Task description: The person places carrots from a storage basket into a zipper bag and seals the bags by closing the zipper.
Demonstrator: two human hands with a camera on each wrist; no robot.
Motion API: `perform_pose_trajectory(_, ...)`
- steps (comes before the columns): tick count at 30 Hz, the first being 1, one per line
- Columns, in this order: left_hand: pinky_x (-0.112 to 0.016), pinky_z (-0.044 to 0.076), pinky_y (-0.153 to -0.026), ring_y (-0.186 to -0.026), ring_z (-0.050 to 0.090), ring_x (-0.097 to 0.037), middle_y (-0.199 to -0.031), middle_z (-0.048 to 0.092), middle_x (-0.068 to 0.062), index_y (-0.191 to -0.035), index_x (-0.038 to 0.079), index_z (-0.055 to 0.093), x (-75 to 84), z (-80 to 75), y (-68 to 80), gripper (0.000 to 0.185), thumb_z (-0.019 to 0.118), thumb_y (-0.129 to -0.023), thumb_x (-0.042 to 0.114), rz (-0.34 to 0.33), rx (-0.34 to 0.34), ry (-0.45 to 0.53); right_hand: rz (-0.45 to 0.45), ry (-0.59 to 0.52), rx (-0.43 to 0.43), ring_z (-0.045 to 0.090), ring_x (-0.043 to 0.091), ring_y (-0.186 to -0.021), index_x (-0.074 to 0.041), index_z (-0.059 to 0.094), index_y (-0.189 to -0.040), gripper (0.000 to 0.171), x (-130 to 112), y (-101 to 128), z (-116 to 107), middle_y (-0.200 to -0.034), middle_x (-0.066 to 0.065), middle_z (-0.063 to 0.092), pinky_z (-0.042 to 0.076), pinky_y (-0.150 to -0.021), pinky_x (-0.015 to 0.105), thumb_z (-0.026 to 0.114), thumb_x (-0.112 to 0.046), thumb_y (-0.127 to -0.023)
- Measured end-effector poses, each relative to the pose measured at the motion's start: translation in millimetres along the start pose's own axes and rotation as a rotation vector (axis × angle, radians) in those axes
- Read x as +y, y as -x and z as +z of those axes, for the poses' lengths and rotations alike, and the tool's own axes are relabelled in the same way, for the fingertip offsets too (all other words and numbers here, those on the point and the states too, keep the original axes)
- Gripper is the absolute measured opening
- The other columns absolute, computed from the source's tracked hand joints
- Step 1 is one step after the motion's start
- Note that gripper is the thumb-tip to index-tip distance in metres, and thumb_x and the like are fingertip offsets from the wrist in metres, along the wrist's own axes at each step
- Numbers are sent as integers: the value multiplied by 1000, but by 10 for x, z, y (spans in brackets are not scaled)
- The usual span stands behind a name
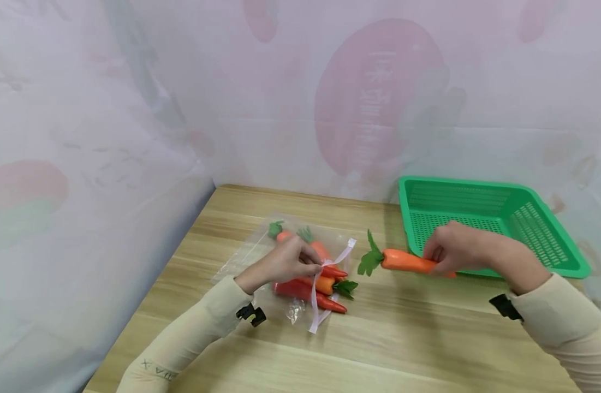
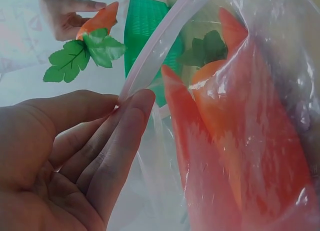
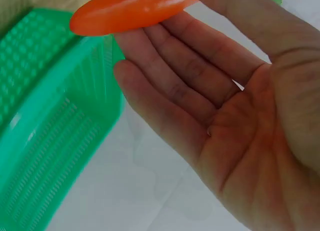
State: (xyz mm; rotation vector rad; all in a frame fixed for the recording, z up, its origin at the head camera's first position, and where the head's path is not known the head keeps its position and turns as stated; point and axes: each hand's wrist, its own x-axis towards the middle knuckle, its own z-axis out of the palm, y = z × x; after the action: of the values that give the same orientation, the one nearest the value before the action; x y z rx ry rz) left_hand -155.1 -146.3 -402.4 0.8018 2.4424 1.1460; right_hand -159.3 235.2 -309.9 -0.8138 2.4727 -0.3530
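My left hand (image 1: 292, 259) pinches the rim of a clear plastic bag (image 2: 150, 56) between thumb and fingertips, holding its mouth apart. Inside the bag lie carrots (image 1: 325, 284) with green leaves and red chili peppers (image 1: 300, 290), their tips toward the opening. My right hand (image 1: 459, 248) grips an orange carrot (image 1: 403, 261) near its narrow end, thumb on one side and fingers on the other. The carrot's leafy top (image 1: 371, 256) points left, toward the bag's mouth. In the right wrist view the carrot's tip (image 3: 100, 16) sticks out past the fingers.
A green plastic basket (image 1: 526, 188) with slotted walls stands at the back right, behind the right hand. The wooden table (image 1: 379, 349) carries everything. A printed cloth (image 1: 280, 147) hangs behind the table and along its left side.
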Motion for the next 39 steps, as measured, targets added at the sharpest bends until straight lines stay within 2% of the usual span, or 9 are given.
perform_pose_trajectory(8, -19, 60, -72, -78, 70, -3, -91, 82, -5, -99, 1, 83, 5, -19, 52, 9, 77, -95, 6, 13, 16, -2, -163, -189, -31, 73, 1, -83, -22, 80, -100, 10, -103, -164, 403, -91, -11, 77, 60, -73, 22, 82, -26, -92)
perform_pose_trajectory(14, -19, 59, -66, -73, 70, -2, -86, 81, -6, -99, -1, 82, 7, -27, 49, 9, 76, -95, 5, 2, 5, 34, -216, -347, -56, 74, 4, -85, -17, 79, -102, 13, -70, -248, 749, -94, -8, 78, 62, -77, 24, 79, -28, -95)
perform_pose_trajectory(19, -19, 59, -71, -77, 69, -2, -90, 82, -4, -99, 1, 83, 21, -34, 54, 9, 77, -95, 7, 9, 16, -5, -245, -413, -65, 73, 4, -84, -14, 79, -100, 14, -47, -312, 952, -93, -7, 77, 62, -77, 24, 80, -26, -94)
perform_pose_trajectory(26, -21, 61, -78, -83, 71, -4, -93, 82, -5, -97, 3, 83, 30, -34, 56, 8, 77, -95, 7, 30, 30, -13, -255, -446, -107, 69, 2, -82, -14, 78, -97, 12, -69, -433, 1096, -90, -8, 75, 59, -76, 22, 80, -25, -93)
perform_pose_trajectory(31, -20, 61, -75, -80, 72, -3, -91, 82, -6, -97, 1, 83, 24, -28, 53, 8, 77, -95, 6, 42, 25, -1, -239, -423, -128, 65, 1, -78, -16, 77, -93, 10, -120, -573, 1150, -86, -9, 73, 56, -74, 20, 80, -25, -91)
perform_pose_trajectory(39, -19, 60, -72, -79, 71, -3, -91, 82, -5, -99, 3, 84, 2, -17, 50, 8, 77, -95, 6, 52, 16, 21, -262, -412, -94, 65, 3, -76, -12, 77, -92, 11, -260, -794, 1162, -84, -6, 73, 56, -72, 20, 79, -22, -92)
